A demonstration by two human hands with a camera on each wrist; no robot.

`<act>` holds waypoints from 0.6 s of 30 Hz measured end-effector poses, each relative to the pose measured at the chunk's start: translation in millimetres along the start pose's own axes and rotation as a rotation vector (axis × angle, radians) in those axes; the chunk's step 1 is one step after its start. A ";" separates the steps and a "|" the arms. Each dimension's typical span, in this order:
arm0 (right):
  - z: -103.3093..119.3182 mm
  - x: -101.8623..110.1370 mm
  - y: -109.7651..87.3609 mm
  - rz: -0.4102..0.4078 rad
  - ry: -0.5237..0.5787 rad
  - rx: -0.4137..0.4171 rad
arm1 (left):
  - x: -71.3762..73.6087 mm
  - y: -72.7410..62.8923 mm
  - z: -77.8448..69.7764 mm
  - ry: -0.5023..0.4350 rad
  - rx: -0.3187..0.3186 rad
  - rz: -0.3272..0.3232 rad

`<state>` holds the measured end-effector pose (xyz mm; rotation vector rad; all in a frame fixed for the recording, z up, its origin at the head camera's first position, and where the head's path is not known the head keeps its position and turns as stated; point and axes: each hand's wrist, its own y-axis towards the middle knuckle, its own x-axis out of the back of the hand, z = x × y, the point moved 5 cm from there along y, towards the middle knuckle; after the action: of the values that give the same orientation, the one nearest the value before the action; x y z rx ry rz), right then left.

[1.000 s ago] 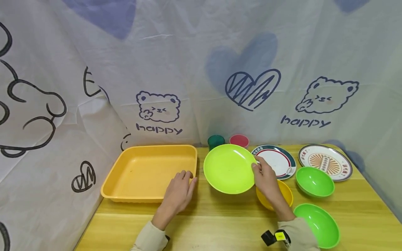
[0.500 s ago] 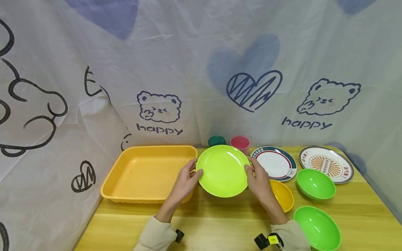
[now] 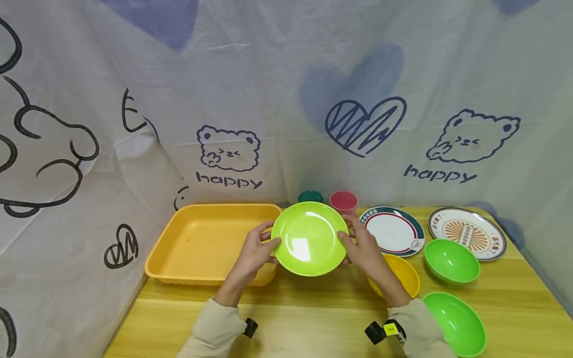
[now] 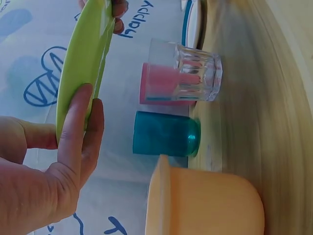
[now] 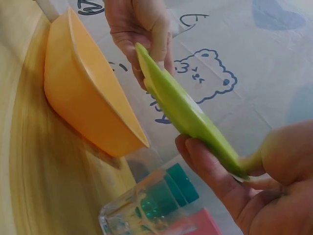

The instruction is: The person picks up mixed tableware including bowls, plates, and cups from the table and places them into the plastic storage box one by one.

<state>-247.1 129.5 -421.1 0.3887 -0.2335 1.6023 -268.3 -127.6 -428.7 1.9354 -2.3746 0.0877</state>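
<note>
A lime-green plate [image 3: 310, 226] is held up above the table, its face tilted toward the head camera. My left hand [image 3: 254, 252] pinches the plate's left rim, thumb on the upper face and fingers underneath. On the opposite rim, my right hand [image 3: 363, 249] grips it the same way. Both wrist views show the plate edge-on, with air between it and the wooden table [image 4: 244, 117]. To the left stands a yellow-orange tub [image 3: 210, 238], its right wall close to my left hand. A yellow bowl [image 3: 405, 276] lies partly hidden under my right forearm.
Behind the plate stand a teal cup [image 4: 164, 133], a pink cup [image 3: 343, 200] and a clear glass [image 4: 195, 73]. At right are a dark-rimmed white plate [image 3: 391, 231], a sunburst-patterned plate [image 3: 474, 233] and two green bowls, one farther back [image 3: 451, 261] and one nearer [image 3: 456, 323].
My left hand has come off the tub's edge and taken hold of the plate's left rim. The plate has moved left with both hands on it.
</note>
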 end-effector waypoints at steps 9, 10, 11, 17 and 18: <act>3.8 12.5 -3.2 0.102 0.023 -0.015 | 27.9 1.3 -0.2 0.019 -0.001 -0.065; 2.9 15.3 -3.3 0.107 0.011 -0.010 | 32.9 1.2 0.3 0.029 0.002 -0.080; 2.2 18.5 -3.5 0.109 -0.007 -0.002 | 38.0 1.4 0.8 0.039 0.008 -0.096; -0.2 48.2 -3.1 0.091 -0.155 0.070 | 66.2 3.5 -0.2 0.088 0.024 -0.160; -0.4 54.4 -3.2 0.080 -0.193 0.081 | 70.5 3.7 -0.6 0.093 0.027 -0.165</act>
<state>-245.9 180.0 -400.7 0.6042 -0.3361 1.6574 -286.0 -195.5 -421.4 2.0828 -2.1585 0.1959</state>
